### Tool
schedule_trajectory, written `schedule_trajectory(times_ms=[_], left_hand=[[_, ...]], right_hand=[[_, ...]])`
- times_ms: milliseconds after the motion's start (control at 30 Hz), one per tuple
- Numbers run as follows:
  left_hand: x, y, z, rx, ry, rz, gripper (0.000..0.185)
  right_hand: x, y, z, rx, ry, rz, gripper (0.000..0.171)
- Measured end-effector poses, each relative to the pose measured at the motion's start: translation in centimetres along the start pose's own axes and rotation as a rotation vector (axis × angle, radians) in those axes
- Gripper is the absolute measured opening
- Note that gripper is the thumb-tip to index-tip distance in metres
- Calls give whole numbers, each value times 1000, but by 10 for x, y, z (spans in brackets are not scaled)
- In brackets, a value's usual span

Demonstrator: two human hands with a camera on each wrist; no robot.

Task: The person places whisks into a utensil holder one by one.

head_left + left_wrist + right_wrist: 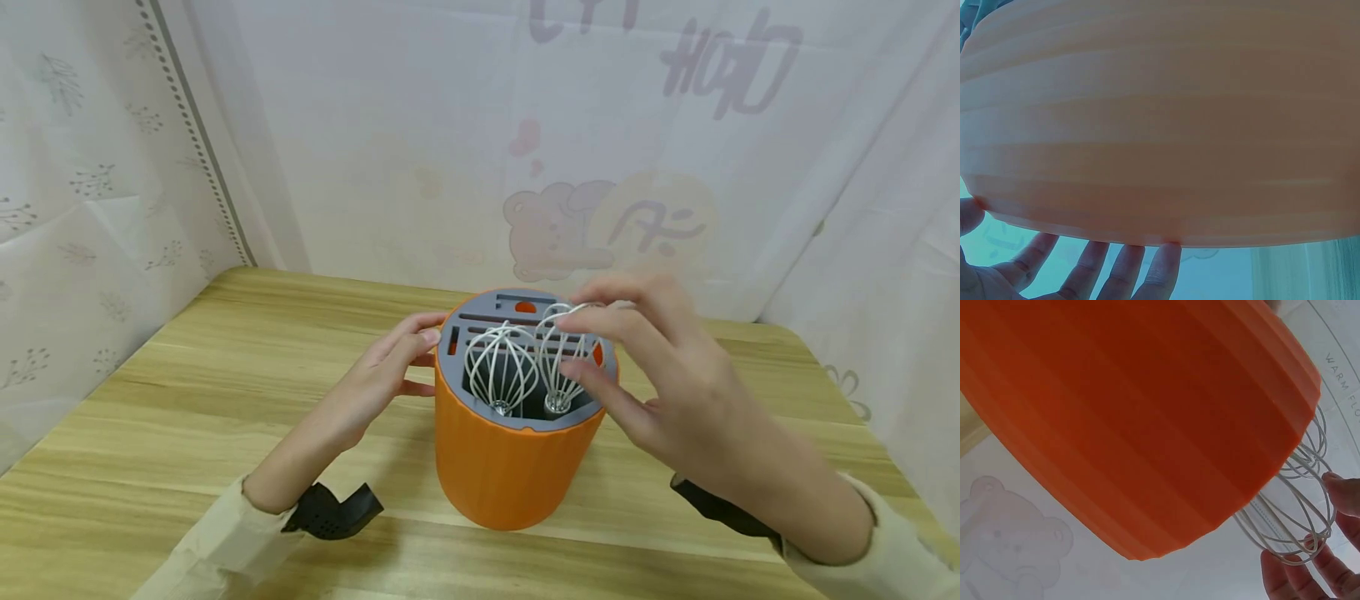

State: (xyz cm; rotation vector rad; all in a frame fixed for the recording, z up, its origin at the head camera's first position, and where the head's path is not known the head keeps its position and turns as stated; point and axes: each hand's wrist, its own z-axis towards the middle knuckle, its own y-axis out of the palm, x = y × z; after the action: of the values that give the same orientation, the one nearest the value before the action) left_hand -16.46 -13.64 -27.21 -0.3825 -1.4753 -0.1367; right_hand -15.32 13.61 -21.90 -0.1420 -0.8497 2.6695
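Observation:
An orange, ribbed utensil holder (517,467) with a grey slotted top stands upright on the wooden table. Two wire whisks stand in its front opening, heads up: a left whisk (501,367) and a right whisk (557,392). My left hand (393,354) rests against the holder's left side, thumb near the rim; in the left wrist view its fairly straight fingers (1163,269) touch the orange wall. Around the wire head of the right whisk, my right hand (667,375) has its thumb and fingers on the wires (1297,506). Both whisk handles are hidden inside the holder.
The light wooden table (225,400) extends around the holder. Behind it hangs a pale curtain (390,167) with printed letters and a bear, and more patterned cloth (90,167) closes off the left side. Narrow slots (517,321) cross the back of the grey top.

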Motion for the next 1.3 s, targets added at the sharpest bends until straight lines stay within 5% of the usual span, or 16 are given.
schedule_trajectory(times_ms=[467,767,1033,1300], left_hand=[[1,1,0,6,4,8,41],[1,2,-1,3,6,10,41],[1,1,-2,0,9,6,41],[1,0,-4,-7,0,20,40]], right_hand=[[-8,-1,-4,-167,-17,-86,49],[-8,-4,-2,-176,-6,-72,57],[0,-20,-9,-146,111,25,67],[-1,-31,-22,-252,253,41,83]])
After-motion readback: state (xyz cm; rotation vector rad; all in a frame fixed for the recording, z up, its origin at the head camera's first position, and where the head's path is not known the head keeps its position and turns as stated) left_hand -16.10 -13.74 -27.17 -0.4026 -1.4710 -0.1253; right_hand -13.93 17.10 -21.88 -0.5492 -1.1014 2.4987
